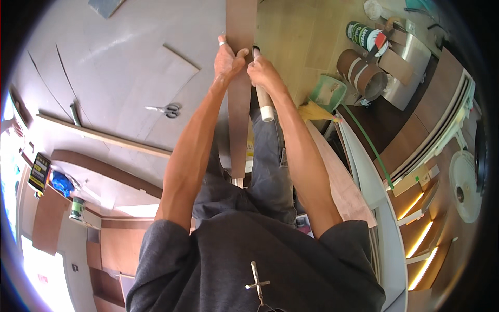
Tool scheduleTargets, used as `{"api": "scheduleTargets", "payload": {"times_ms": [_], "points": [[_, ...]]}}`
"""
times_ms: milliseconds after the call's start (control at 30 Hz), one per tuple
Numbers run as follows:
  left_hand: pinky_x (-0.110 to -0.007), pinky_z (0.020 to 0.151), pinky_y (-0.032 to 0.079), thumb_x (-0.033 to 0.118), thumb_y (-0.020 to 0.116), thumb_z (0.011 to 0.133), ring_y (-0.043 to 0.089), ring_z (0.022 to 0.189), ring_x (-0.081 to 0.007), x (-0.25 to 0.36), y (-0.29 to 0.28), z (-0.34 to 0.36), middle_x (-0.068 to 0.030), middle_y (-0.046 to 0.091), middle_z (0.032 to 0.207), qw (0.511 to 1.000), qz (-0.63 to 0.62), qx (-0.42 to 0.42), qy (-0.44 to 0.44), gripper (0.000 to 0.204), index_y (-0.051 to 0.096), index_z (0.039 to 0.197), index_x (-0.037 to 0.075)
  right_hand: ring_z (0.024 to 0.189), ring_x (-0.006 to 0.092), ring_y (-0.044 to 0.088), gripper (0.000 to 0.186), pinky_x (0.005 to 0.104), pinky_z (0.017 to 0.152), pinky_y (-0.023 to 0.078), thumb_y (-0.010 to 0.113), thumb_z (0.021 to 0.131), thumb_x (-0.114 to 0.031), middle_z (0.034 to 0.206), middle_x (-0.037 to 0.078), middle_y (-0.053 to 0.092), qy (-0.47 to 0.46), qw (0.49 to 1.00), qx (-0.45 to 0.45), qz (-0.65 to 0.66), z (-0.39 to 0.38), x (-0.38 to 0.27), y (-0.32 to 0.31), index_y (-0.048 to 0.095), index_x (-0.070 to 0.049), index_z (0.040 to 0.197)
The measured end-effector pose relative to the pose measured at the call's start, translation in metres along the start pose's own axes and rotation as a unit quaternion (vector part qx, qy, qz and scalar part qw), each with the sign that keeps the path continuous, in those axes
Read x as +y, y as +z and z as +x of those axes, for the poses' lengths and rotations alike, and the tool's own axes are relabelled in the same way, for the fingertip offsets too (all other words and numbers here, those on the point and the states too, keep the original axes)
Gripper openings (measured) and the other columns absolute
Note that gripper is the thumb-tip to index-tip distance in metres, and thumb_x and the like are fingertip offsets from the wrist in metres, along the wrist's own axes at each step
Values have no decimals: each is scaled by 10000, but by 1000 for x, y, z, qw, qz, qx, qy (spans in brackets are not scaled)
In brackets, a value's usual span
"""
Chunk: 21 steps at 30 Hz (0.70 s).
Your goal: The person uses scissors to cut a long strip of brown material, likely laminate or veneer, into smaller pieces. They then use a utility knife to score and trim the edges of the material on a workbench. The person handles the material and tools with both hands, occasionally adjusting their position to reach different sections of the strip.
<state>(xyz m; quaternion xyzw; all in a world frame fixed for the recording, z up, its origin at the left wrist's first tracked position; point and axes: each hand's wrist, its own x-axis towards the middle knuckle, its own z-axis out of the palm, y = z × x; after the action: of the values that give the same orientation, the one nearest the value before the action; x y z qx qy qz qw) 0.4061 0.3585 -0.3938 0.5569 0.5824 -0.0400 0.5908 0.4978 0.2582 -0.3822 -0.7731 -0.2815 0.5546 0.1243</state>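
One board [240,117] between scissors [171,110] and dustpan [327,92].

Workshop (carpentry, apparently), long board [240,99], stacked panels [436,112]

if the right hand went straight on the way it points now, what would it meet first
Probably the long brown board: the right hand, closed around a pale-handled tool, points up and left in the picture, toward that board's right edge. Depth is unclear, so it may already touch.
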Motion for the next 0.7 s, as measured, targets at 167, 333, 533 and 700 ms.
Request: {"api": "scheduleTargets", "payload": {"times_ms": [167, 333, 533, 700], "points": [[-455, 897, 467, 207, 699, 814, 613, 1038, -412, -8, 3, 1, -250, 630, 1099, 999, -15, 5, 34, 602, 334, 1267, 53, 497, 88, 429, 527, 273, 449, 417, 520, 895, -73, 692, -3, 452, 153, 876, 98, 448, -15, -25, -16, 383, 42, 1392], [-451, 885, 471, 208, 701, 812, 624, 1015, -406, -11, 5, 3, -241, 644, 1063, 999, -14, 7, 37, 589, 339, 1253, 61, 480, 78, 411, 518, 256, 411, 395, 502, 920, -95, 685, -1, 456, 101, 847, 98, 512, -13, -34, -5, 372, 68, 1395], [-452, 881, 471, 206, 700, 813, 624, 1014, -407, -9, 4, 1, -239, 642, 1067, 999, -44, 2, 26, 572, 348, 1239, 59, 493, 56, 394, 437, 241, 422, 381, 500, 922, -99, 679, -24, 432, 83, 848, 127, 508, -25, -39, 2, 444, 36, 1333], [-416, 907, 461, 180, 691, 826, 616, 1033, -372, -10, 7, 0, -236, 628, 1087, 998, -26, 5, 55, 554, 348, 1236, 35, 457, 65, 415, 315, 249, 382, 398, 499, 924, -83, 654, -17, 442, 98, 820, 171, 537, -24, -25, 0, 512, 37, 1216]]}}
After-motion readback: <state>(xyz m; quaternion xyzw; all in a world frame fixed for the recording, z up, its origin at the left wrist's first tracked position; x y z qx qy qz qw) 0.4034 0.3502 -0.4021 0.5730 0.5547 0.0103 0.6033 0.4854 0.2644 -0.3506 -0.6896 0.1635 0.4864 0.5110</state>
